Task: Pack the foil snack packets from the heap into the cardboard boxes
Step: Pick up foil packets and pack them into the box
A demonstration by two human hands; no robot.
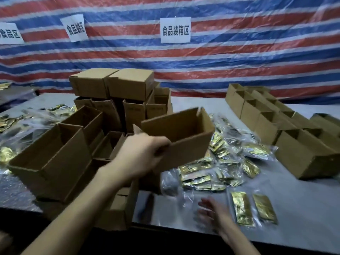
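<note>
Right now my left hand [142, 155] grips an open cardboard box [181, 134] by its near wall, fingers curled over the rim, holding it tilted and lifted above the middle of the table [303, 208]. My right hand [211, 213] is blurred, fingers spread open and holding nothing, low over the near edge beside two gold foil packets [253, 208] lying flat side by side. Just beyond them sits the heap of foil packets [217, 162] in clear wrapping, with open boxes [53, 153] crowding the left side and more open boxes [276, 122] along the right edge.
</note>
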